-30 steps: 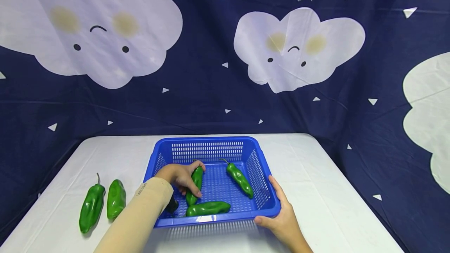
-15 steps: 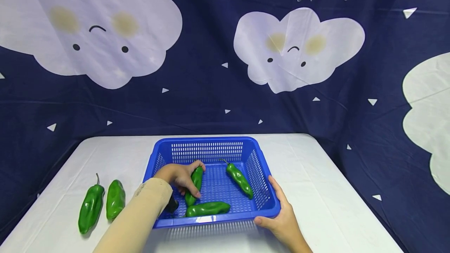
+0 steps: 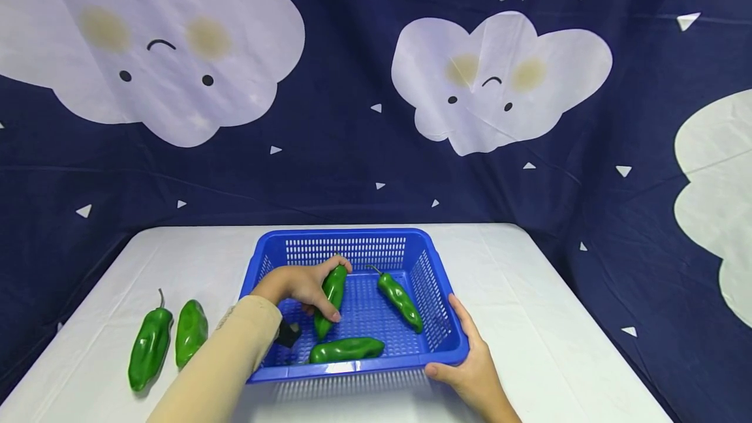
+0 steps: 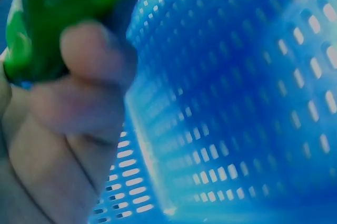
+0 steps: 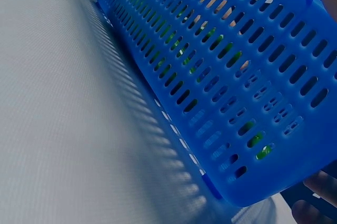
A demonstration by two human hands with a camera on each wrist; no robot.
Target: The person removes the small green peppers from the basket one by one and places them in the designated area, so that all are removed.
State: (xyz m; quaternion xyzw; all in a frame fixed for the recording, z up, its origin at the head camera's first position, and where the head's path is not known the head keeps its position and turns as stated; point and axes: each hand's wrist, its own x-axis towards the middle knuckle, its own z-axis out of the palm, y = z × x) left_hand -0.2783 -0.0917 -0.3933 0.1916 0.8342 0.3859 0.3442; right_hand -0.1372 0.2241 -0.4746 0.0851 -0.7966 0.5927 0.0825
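Observation:
My left hand (image 3: 299,284) reaches into a blue plastic basket (image 3: 437,318) and grips a green chili pepper (image 3: 333,292) between thumb and fingers. In the left wrist view, curled fingers (image 4: 84,77) press against the pepper's glossy side, beside the slotted basket wall. My right hand (image 3: 470,367) holds the basket's near right corner, thumb at the front rim and fingers along the right side. Two other green peppers lie in the basket: one (image 3: 401,302) slanting at the right, another (image 3: 346,349) lengthwise along the front wall. The right wrist view shows the basket's slotted outside.
Left of the basket, two green peppers lie on the white-covered table (image 3: 564,344): one with a long stem (image 3: 150,348), the other (image 3: 191,331) close to my left sleeve (image 3: 220,364). Behind the table hangs a dark blue cloth (image 3: 346,168) printed with clouds.
The left hand has lifted slightly and moved a little away and to the right, carrying its pepper along. The right hand and basket stay in place.

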